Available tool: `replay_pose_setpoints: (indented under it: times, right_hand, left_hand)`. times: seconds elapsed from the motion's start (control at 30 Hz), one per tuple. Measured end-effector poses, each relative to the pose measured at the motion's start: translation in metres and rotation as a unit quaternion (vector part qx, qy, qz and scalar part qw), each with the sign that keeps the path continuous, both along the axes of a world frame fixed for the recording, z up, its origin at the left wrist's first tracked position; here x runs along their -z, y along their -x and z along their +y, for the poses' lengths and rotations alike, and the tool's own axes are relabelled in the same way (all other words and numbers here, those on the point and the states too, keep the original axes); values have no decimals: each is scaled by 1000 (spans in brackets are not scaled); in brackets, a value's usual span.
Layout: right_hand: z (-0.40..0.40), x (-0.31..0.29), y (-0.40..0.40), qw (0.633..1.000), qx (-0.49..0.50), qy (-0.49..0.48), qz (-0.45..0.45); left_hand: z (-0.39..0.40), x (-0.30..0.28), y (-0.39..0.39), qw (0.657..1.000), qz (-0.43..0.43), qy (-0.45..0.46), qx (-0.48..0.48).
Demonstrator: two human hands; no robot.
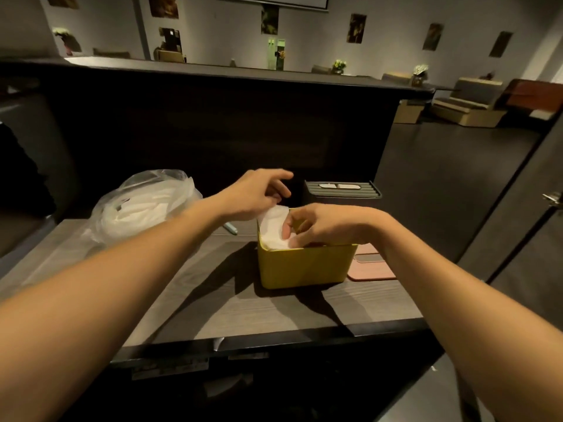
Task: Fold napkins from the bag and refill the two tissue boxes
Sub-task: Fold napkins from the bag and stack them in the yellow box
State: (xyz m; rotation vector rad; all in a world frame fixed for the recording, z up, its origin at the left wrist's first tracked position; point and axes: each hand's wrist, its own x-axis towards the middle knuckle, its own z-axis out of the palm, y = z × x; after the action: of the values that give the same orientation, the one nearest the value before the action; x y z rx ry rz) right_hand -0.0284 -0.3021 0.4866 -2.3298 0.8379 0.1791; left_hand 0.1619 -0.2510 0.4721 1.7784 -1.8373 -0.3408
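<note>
So the person's got both hands at the open-topped yellow plastic tissue box point(304, 266) sitting mid-desk point(213, 306). The right hand point(323, 225) is the one doing the work: its grip is nearly closed, thumb and fingertips pinching the white folded paper napkin point(274, 228) that sticks up out of the box's left end. The left hand point(259, 193) hovers just behind and left of that grip with loosely curled fingers; can't really tell if it's touching the napkin's top edge or just near it.

What matters for the next push: the napkin stands directly under and left of the right grip, tilted, while the box's long axis runs off to the right beneath the right wrist. Looks like it needs laying down rightwards along that axis.

The crinkly clear plastic bag of white napkins point(146, 205) sits well left, nearer the left hand. The second box, dark grey with a slotted lid point(342, 190), sits behind the grip. A flat pink lid point(370, 268) lies right of the yellow box.
</note>
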Motion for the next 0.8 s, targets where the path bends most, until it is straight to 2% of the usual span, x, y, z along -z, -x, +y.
replay_pose_setpoints:
  times: [0.13, 0.27, 0.37, 0.57, 0.8]
  right_hand:
    - [-11, 11, -13, 995, -4, -6, 100]
    - [-12, 14, -27, 977, -49, 28, 205]
    - [-16, 14, -33, 969, -53, 50, 237]
    - [-17, 10, -24, 957, -54, 117, 261]
    - [-16, 12, -29, 971, -58, 101, 210]
  left_hand:
    - [0, 16, 0, 1000, 2, -22, -19]
    - [5, 28, -1, 1000, 7, -22, -20]
    - [4, 33, 0, 999, 10, -25, -26]
    - [2, 40, 4, 999, 21, -24, -36]
    - [4, 40, 9, 999, 17, -22, -38]
